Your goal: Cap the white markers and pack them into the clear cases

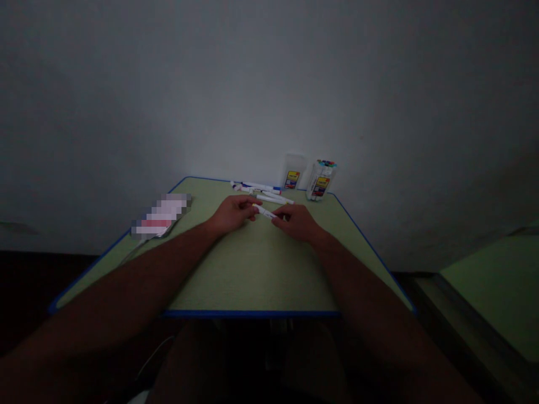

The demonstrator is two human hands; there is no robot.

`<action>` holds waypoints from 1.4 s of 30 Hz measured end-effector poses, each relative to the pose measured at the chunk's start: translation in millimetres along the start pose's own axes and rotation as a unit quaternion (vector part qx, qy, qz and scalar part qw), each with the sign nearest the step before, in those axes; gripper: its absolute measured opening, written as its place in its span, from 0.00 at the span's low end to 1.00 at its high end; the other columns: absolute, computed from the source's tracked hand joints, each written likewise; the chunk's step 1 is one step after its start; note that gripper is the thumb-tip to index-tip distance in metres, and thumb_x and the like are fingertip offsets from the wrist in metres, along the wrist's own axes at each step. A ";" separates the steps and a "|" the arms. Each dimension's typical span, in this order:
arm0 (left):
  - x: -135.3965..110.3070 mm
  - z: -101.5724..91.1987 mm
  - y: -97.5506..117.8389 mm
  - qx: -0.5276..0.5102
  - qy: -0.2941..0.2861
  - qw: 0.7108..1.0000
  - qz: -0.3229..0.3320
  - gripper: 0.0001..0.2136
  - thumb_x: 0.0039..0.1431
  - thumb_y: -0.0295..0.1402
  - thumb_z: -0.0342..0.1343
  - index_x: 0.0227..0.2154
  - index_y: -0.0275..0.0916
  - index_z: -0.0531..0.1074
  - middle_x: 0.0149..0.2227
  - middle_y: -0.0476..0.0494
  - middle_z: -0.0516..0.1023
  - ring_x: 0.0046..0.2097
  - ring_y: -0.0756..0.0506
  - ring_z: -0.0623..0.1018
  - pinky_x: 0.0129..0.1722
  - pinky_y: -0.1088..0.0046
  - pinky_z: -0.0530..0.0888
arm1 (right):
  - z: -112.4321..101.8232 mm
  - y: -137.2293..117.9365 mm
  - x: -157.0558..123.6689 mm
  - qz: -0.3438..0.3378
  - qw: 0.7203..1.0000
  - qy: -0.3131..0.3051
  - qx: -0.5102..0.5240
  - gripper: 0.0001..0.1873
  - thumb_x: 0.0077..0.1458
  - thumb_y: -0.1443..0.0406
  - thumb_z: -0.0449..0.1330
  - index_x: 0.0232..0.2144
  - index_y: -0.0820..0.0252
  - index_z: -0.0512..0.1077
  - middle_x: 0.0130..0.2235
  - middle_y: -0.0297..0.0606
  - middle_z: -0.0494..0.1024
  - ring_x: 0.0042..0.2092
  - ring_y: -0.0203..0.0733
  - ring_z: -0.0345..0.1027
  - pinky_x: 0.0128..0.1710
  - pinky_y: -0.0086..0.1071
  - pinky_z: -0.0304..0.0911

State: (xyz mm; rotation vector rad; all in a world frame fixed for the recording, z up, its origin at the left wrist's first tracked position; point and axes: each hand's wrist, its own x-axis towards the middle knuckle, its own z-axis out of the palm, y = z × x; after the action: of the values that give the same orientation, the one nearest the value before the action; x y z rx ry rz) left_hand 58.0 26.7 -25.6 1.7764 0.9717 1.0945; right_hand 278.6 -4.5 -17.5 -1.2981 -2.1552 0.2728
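A white marker pen (265, 211) with a yellow end is held just above the table between both my hands. My left hand (232, 213) pinches its left end, and my right hand (297, 221) grips its right end. Just behind the hands lie several more white marker pens (263, 187), some with blue, red or yellow ends. Whether the held pen's cap is on or off I cannot tell.
A clear case (293, 171) with a yellow label stands against the wall. Beside it is a second clear case (321, 180) full of markers. On the left lies a phone (162, 216), its screen blurred, with a white cable (135, 251). The pale green table (252, 275) has a blue edge.
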 end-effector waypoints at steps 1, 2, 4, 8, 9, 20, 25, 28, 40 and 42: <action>0.1 0.0 -0.6 0.000 -0.002 1.000 0.000 0.17 0.49 0.38 0.64 0.40 0.34 0.80 0.25 0.46 0.79 0.27 0.48 0.77 0.29 0.72 0.73 | 0.5 0.6 0.2 0.001 1.000 0.002 0.006 0.10 0.53 0.65 0.63 0.36 0.60 0.83 0.28 0.34 0.79 0.28 0.33 0.64 0.32 0.28 0.56; 0.3 0.0 -1.2 0.000 -0.003 1.000 0.001 0.17 0.49 0.38 0.64 0.41 0.34 0.80 0.25 0.46 0.79 0.27 0.48 0.78 0.28 0.72 0.73 | 0.9 1.0 0.5 0.002 1.000 0.004 0.011 0.10 0.52 0.65 0.63 0.36 0.60 0.83 0.28 0.34 0.79 0.28 0.33 0.64 0.32 0.28 0.56; 0.5 0.0 -2.5 -0.001 -0.005 1.000 0.002 0.18 0.49 0.39 0.64 0.42 0.34 0.79 0.27 0.45 0.80 0.27 0.48 0.77 0.28 0.73 0.73 | 1.3 1.3 1.0 0.003 1.000 0.007 0.019 0.10 0.52 0.65 0.63 0.35 0.60 0.83 0.28 0.33 0.79 0.28 0.33 0.63 0.31 0.28 0.56; 1.1 0.1 -5.1 0.000 -0.006 1.000 0.006 0.19 0.50 0.40 0.63 0.43 0.34 0.79 0.29 0.45 0.80 0.27 0.49 0.77 0.27 0.74 0.72 | 0.5 0.1 1.3 0.006 1.000 0.004 0.028 0.09 0.51 0.65 0.63 0.34 0.61 0.82 0.27 0.34 0.78 0.27 0.32 0.63 0.31 0.28 0.55; 1.3 0.0 -5.7 0.002 -0.006 1.000 0.007 0.19 0.50 0.40 0.62 0.43 0.34 0.79 0.29 0.45 0.80 0.27 0.49 0.77 0.27 0.74 0.72 | 0.2 -0.4 1.2 0.007 0.999 0.004 0.032 0.09 0.51 0.65 0.63 0.34 0.61 0.82 0.27 0.34 0.78 0.27 0.32 0.63 0.31 0.28 0.55; -0.3 0.0 -0.7 0.009 0.001 1.000 0.010 0.17 0.49 0.43 0.62 0.37 0.36 0.78 0.27 0.46 0.79 0.27 0.48 0.77 0.28 0.72 0.72 | -0.7 -0.4 0.2 0.014 0.998 -0.014 0.053 0.11 0.50 0.64 0.64 0.36 0.59 0.83 0.27 0.32 0.79 0.27 0.32 0.63 0.30 0.27 0.55; -0.5 0.9 2.0 0.009 -0.003 1.000 0.011 0.14 0.50 0.41 0.63 0.34 0.36 0.77 0.27 0.46 0.78 0.27 0.48 0.77 0.29 0.72 0.73 | -0.6 -2.1 -0.5 0.022 0.998 -0.013 0.054 0.11 0.49 0.64 0.65 0.36 0.60 0.83 0.28 0.33 0.79 0.27 0.32 0.63 0.30 0.27 0.55; -0.3 -0.4 2.1 -0.002 0.000 1.000 0.000 0.15 0.49 0.42 0.64 0.33 0.36 0.77 0.26 0.46 0.78 0.27 0.47 0.77 0.30 0.70 0.74 | -1.7 -1.4 0.1 0.025 0.997 0.000 0.070 0.11 0.50 0.62 0.65 0.36 0.60 0.83 0.28 0.33 0.79 0.27 0.32 0.63 0.30 0.27 0.56; 0.6 -7.8 -1.6 -0.142 0.099 0.985 -0.017 0.17 0.44 0.41 0.68 0.34 0.35 0.76 0.29 0.46 0.79 0.29 0.50 0.77 0.35 0.68 0.77 | -10.8 21.4 9.9 0.180 0.940 0.130 0.261 0.22 0.57 0.51 0.58 0.34 0.63 0.82 0.29 0.40 0.80 0.26 0.34 0.63 0.27 0.29 0.58; 0.5 -8.0 -1.7 -0.139 0.101 0.985 -0.018 0.17 0.44 0.41 0.69 0.34 0.35 0.76 0.30 0.46 0.79 0.30 0.49 0.77 0.36 0.68 0.78 | -11.1 18.8 8.3 0.159 0.952 0.120 0.231 0.20 0.54 0.52 0.61 0.33 0.62 0.82 0.29 0.38 0.80 0.27 0.35 0.66 0.28 0.29 0.59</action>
State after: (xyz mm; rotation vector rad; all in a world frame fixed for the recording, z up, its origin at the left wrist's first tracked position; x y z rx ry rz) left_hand 50.4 29.7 -24.6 1.4401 0.9148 1.3365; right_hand 296.1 10.6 -14.1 -1.3117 -1.5514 0.6711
